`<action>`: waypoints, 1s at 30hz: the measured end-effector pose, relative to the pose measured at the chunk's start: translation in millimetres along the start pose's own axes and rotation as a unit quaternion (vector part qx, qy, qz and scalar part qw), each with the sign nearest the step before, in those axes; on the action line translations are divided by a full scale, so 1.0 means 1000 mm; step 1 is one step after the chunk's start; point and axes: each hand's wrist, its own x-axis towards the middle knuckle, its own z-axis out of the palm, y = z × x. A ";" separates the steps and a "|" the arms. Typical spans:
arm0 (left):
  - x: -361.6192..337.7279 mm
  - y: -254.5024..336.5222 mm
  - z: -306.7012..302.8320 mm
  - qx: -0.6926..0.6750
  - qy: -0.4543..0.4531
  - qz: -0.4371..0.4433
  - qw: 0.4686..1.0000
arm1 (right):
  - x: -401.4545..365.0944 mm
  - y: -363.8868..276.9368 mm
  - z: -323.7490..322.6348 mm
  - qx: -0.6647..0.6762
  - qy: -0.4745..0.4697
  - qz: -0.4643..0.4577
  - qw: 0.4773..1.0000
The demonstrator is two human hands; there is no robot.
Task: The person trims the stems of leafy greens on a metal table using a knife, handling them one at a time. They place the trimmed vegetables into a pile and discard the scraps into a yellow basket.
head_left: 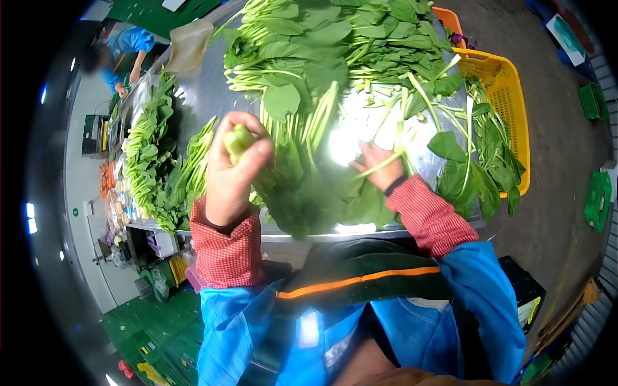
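My left hand point(239, 157) is closed in a fist around a bunch of leafy greens, the pale cut stem ends point(238, 141) poking out on top. Blurred dark leaves point(299, 199) spread to its right, apparently from that bunch. My right hand point(381, 166) is low over the metal table point(351, 138), with a thin leafy green stalk point(380, 164) crossing it between thumb and fingers. Loose stalks point(421, 100) and leaves lie beyond it. A large pile of leafy greens point(296, 45) covers the far part of the table.
At the right edge stands a yellow crate point(508, 96) with greens hanging over it, an orange crate point(449, 20) behind. More greens point(151, 148) lie along the left side. A co-worker in blue point(129, 51) bends over the table's far left.
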 end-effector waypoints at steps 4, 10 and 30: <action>-0.009 -0.022 -0.016 0.110 -0.009 -0.086 0.990 | -0.041 0.040 -0.038 -0.091 0.007 0.016 0.996; -0.019 -0.069 -0.039 0.225 -0.048 -0.094 0.969 | -0.037 0.104 -0.105 -0.064 0.123 0.062 0.988; 0.026 -0.084 -0.015 0.184 -0.023 -0.060 0.981 | 0.070 -0.024 -0.110 0.530 0.142 0.098 0.830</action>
